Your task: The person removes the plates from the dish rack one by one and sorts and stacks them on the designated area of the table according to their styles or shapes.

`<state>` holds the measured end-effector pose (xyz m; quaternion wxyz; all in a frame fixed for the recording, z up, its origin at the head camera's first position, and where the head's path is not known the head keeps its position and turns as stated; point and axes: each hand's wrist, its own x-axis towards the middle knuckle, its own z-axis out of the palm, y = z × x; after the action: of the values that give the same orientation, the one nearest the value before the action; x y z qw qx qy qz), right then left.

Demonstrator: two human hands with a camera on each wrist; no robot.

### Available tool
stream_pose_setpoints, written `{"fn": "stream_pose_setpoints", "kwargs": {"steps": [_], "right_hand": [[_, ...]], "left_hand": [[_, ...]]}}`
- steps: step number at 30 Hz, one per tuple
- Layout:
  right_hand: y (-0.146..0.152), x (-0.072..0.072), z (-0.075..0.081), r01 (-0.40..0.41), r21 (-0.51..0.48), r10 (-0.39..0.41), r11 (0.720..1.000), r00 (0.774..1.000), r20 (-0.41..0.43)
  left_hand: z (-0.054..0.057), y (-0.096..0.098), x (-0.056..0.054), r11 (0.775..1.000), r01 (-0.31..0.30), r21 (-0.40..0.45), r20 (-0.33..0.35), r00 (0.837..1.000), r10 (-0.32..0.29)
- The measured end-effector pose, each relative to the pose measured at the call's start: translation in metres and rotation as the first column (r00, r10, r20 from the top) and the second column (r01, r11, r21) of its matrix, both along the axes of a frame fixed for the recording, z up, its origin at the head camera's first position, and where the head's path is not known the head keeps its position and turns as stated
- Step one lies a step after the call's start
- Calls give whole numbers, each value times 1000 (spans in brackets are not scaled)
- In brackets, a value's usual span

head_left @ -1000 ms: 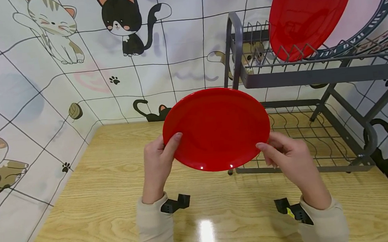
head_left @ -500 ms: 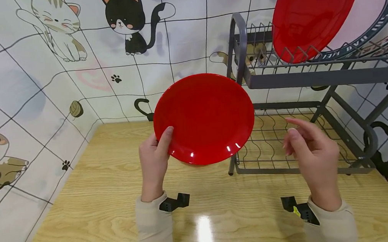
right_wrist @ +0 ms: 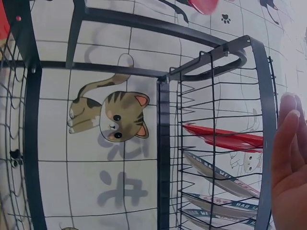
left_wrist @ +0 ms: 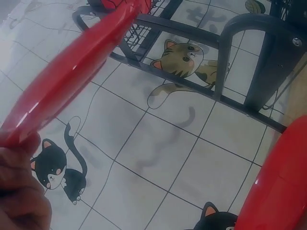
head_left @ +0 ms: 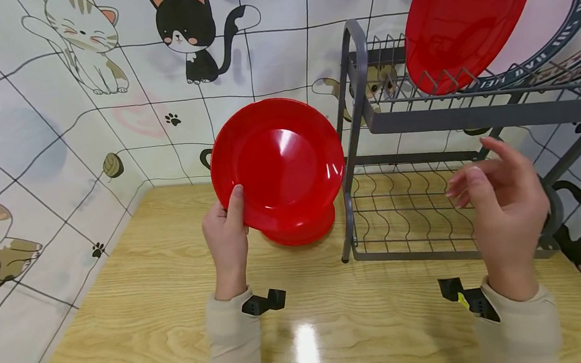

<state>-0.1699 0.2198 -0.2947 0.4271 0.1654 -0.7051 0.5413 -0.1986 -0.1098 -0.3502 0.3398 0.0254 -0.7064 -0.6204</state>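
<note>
My left hand (head_left: 227, 239) pinches the lower left rim of a round, glossy red plate (head_left: 280, 159), thumb on its inner face. The plate is raised and tilted toward me; the left wrist view catches the plate (left_wrist: 62, 81) nearly edge-on. Lower down behind it, a second red rounded piece (head_left: 305, 232) shows, mostly hidden. My right hand (head_left: 504, 197), holding nothing, hovers in front of the grey dish rack (head_left: 471, 115) with its fingers loosely bent. In the right wrist view those fingers (right_wrist: 288, 129) appear beside the rack's upper tier.
Along the upper tier stand a red plate (head_left: 468, 22) and several patterned plates (head_left: 540, 15). The lower wire shelf (head_left: 407, 206) sits close over the wooden table (head_left: 141, 310). A tiled wall with cat drawings (head_left: 186, 29) closes off the back and left.
My right hand has let go of the red plate and moved right toward the rack. My left hand has tilted the plate more upright and shifted it left, uncovering the red piece behind.
</note>
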Motion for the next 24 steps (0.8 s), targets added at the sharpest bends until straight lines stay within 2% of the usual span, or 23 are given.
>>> {"fn": "stream_pose_setpoints", "kwargs": {"steps": [5,8,12,15,18,21,24], "right_hand": [[7,-10,15,81,-16,-81,997,997,5],[10,-16,23,132,-10,-132,991,991,4],[14,-24,31,176,9,-176,984,984,-25],[16,-29,40,201,38,-199,979,978,-54],[17,-34,50,263,103,-257,959,964,-69],[18,-39,62,341,191,-329,921,940,-92],[18,-44,73,375,261,-358,889,927,-113]], "left_hand": [[-5,-3,-5,999,-10,35,48,999,9],[-8,-3,-7,998,6,64,103,995,-13],[-4,2,-4,997,29,78,174,984,-42],[-9,3,-7,995,39,91,201,978,-57],[-22,1,-16,993,43,107,213,975,-65],[-32,0,-23,993,44,111,222,973,-68],[-39,1,-28,993,36,109,234,970,-61]]}}
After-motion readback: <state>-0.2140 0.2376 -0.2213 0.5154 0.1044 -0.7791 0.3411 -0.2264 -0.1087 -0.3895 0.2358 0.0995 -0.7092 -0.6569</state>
